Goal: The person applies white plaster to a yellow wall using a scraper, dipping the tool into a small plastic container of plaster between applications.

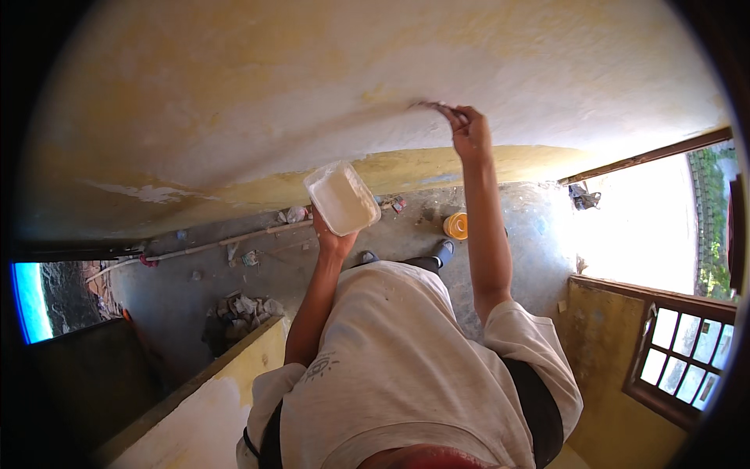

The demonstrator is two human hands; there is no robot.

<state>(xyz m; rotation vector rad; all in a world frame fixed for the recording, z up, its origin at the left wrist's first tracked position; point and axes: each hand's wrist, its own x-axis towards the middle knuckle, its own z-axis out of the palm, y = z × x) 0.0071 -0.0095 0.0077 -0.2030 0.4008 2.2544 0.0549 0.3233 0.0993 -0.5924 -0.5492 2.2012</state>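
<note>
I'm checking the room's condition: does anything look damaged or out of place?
Yes. The wall in front has a ragged pale patch low on the left, where the yellow coat looks flaked off. Crumpled scraps also lie heaped on the floor, next to the low wall, like uncleared rubbish.

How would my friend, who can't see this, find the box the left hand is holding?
Start at the big, patchy yellow-and-white wall, then look down to the person's left hand. That hand holds an open tub with rounded corners and pale, creamy stuff inside. It's squarish with clear sides, unlike the round yellow bucket on the floor.
</note>
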